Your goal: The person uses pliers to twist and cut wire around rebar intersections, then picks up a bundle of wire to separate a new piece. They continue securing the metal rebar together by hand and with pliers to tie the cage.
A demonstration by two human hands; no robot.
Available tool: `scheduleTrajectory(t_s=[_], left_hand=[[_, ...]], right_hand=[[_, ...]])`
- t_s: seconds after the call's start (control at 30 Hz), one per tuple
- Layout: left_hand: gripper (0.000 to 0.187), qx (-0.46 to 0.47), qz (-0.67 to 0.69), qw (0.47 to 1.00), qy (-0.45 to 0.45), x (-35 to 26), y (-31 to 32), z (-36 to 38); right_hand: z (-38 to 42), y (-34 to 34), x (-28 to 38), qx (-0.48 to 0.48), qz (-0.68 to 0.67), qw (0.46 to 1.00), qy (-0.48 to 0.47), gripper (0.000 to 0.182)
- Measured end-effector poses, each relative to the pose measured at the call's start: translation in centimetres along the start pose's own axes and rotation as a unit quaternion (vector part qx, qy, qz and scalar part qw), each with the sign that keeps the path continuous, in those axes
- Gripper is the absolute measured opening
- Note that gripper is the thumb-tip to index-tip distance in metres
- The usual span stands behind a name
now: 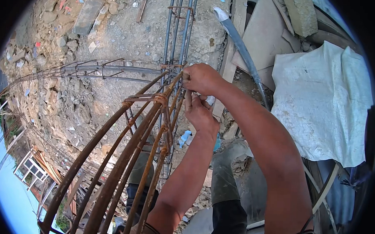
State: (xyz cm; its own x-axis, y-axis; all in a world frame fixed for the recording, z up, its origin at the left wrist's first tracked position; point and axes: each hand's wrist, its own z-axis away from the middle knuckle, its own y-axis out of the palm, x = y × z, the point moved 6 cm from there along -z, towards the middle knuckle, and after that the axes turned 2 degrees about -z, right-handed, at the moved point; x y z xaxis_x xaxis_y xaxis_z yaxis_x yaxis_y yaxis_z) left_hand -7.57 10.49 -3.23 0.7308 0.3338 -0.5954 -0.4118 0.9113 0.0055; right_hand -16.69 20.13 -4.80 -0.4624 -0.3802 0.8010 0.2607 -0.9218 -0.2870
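Observation:
A rusty rebar column cage (pixel 121 166) slants up from the lower left to a joint with horizontal rebar cages lying along the ground. My right hand (pixel 203 79) is at that joint, thumb and fingers pinched against the bars; what they hold is hidden. Just below it, my left hand (pixel 201 114) is closed with curled fingers beside the bars, its grip also hidden. A rusty square stirrup (pixel 143 99) wraps the column bars left of my hands. One greyish rebar cage (pixel 104 68) runs left, another (pixel 179 28) runs away ahead.
A grey pipe (pixel 241 44) lies at the upper right beside a board. A white woven sack (pixel 316 101) covers debris on the right. Rubble and stones (pixel 70 42) spread across the ground at left. My boots (pixel 226 176) stand below my hands.

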Motion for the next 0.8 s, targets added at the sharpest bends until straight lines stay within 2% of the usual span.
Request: scheduleTrajectory(t_s=[0.03, 0.07, 0.1, 0.17, 0.3, 0.33, 0.4, 0.47, 0.53, 0.63, 0.7, 0.77, 0.8], left_hand=[[0.040, 0.001, 0.003, 1.000, 0.001, -0.2, 0.5, -0.3], [0.032, 0.018, 0.028, 0.999, -0.005, -0.4, 1.0, -0.6], [0.025, 0.034, 0.050, 0.998, -0.012, -0.5, 1.4, -0.8], [0.020, 0.023, 0.048, 0.999, -0.010, -0.6, 1.7, -1.1], [0.012, 0.027, 0.007, 1.000, -0.004, -0.5, 0.9, -0.7], [0.012, 0.028, 0.009, 1.000, -0.006, -0.3, 0.7, -0.5], [0.010, 0.087, 0.000, 0.996, -0.005, 0.1, 0.4, -0.3], [0.010, 0.095, 0.016, 0.995, -0.008, 0.7, 0.3, -0.4], [0.010, 0.102, 0.034, 0.994, -0.013, 0.8, 0.9, 0.0], [0.010, 0.072, 0.125, 0.987, -0.071, 1.4, 1.3, -0.1], [0.014, 0.200, 0.166, 0.960, -0.100, 0.6, 1.8, 0.3], [0.016, 0.185, 0.166, 0.963, -0.105, 0.3, 1.4, 0.4], [0.019, 0.171, 0.166, 0.965, -0.111, 0.2, 1.0, 0.5]], right_hand=[[0.3, 0.0, 0.4, 0.011, 0.049, 0.998, -0.039, 0.018], [0.5, -0.1, 0.7, 0.022, 0.099, 0.992, -0.078, 0.017], [0.6, -0.5, 0.8, 0.021, 0.098, 0.992, -0.078, 0.017], [0.7, -0.9, 1.7, 0.018, 0.197, 0.971, -0.135, 0.016], [0.7, -0.5, 1.6, 0.043, 0.208, 0.966, -0.147, 0.017], [0.7, -0.2, 1.6, 0.046, 0.213, 0.968, -0.123, 0.016], [0.9, 0.2, 2.4, 0.053, 0.216, 0.970, -0.097, 0.015], [1.1, -0.2, 3.3, 0.087, 0.255, 0.962, -0.042, 0.017], [1.7, 0.5, 3.1, 0.085, 0.263, 0.960, -0.053, 0.018], [1.5, -0.2, 2.6, 0.062, 0.252, 0.961, -0.092, 0.019], [1.5, -0.7, 2.8, 0.041, 0.228, 0.966, -0.117, 0.019], [1.3, -1.3, 2.0, 0.044, 0.099, 0.994, 0.020, 0.019], [1.4, -0.7, 1.9, 0.045, 0.097, 0.994, 0.020, 0.019]])
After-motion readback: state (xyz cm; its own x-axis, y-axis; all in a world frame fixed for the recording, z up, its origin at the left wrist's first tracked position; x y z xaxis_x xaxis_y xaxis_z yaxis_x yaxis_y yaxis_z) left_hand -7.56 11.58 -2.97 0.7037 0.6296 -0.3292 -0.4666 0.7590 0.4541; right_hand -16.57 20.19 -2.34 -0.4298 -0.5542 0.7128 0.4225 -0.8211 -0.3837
